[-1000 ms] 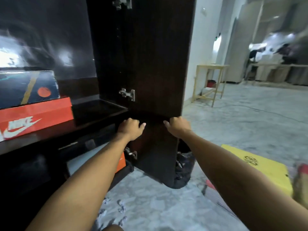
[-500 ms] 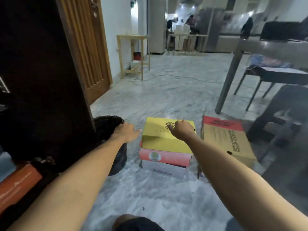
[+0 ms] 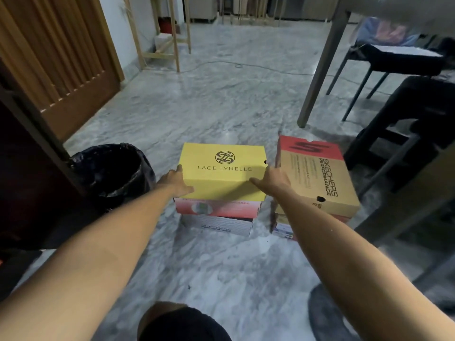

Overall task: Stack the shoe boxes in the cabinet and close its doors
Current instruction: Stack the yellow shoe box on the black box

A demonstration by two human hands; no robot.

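Both hands, left hand (image 3: pixel 173 180) and right hand (image 3: pixel 270 179), clasp the yellow box (image 3: pixel 221 178) sides; I'd squeeze evenly, lifting straight off the pink box (image 3: pixel 216 209).

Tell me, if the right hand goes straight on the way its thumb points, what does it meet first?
Probably nothing new: the right hand already rests on the yellow box, thumb pointing left across its lid.

Dim indoor light on my feed, soft sheen on the marble floor (image 3: pixel 221 99), wide-angle bending at edges, slight blur throughout, dark left side.
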